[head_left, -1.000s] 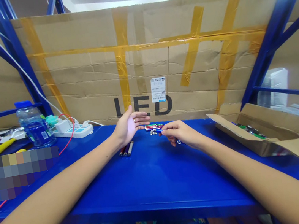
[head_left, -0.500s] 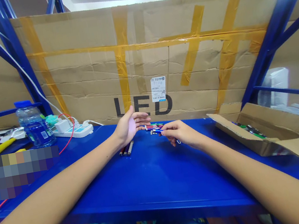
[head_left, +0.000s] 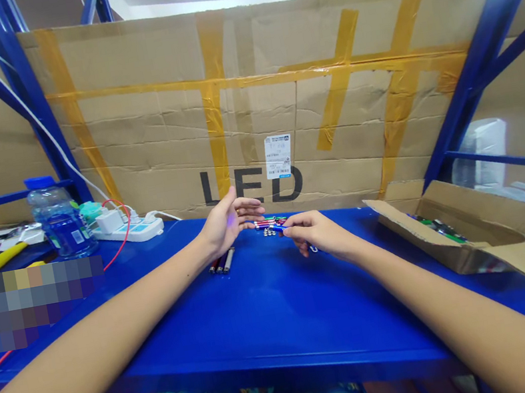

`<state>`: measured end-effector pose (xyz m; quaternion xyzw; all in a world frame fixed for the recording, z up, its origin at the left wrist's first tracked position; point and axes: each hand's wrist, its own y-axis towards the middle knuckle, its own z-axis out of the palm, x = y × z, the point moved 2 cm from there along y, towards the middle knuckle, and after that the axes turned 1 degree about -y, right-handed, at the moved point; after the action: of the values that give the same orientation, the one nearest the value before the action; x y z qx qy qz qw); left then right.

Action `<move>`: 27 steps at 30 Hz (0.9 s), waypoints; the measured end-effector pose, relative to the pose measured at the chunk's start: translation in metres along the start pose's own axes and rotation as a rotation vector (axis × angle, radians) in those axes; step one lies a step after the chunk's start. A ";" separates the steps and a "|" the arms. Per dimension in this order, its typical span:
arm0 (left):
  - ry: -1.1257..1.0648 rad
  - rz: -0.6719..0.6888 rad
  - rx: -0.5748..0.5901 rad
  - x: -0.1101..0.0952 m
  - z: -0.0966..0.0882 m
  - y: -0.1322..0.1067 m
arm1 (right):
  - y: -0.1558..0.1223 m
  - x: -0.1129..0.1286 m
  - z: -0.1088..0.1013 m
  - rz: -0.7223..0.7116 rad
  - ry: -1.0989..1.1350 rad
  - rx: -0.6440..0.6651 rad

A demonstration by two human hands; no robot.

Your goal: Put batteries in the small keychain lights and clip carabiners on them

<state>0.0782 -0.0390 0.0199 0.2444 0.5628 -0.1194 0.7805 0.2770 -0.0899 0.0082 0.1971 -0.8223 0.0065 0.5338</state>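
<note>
My right hand pinches a small blue flashlight between thumb and fingertips, aimed left. A small metal clip shows just below that hand. Facing it, my left hand is held open, thumb up and fingers stretched, with a violet spot of light on the palm. Behind the flashlight lie several slim coloured metal tubes, red and green among them, close to my left fingertips. Small silvery pieces sit beside them. Under my left wrist, a few more tubes, dark, red and silver, lie side by side.
An open cardboard box with several tubes inside stands on the right of the blue table. At left are a bottle of blue liquid, a white power strip and a red cable. A large cardboard panel closes the back.
The light on my left palm has turned from a pale, wide glow to a smaller, deeper violet spot. The blue flashlight has shifted very slightly; both hands hold nearly the same place.
</note>
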 end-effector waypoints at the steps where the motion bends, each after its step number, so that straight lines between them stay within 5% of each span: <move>1: 0.003 0.000 -0.003 0.000 0.000 0.000 | 0.000 0.000 0.000 -0.002 0.002 0.003; 27: 0.009 -0.007 -0.013 -0.002 0.002 -0.002 | 0.000 0.001 0.000 0.003 -0.050 -0.003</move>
<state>0.0781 -0.0418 0.0213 0.2377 0.5679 -0.1173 0.7792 0.2770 -0.0899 0.0094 0.1952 -0.8357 0.0011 0.5133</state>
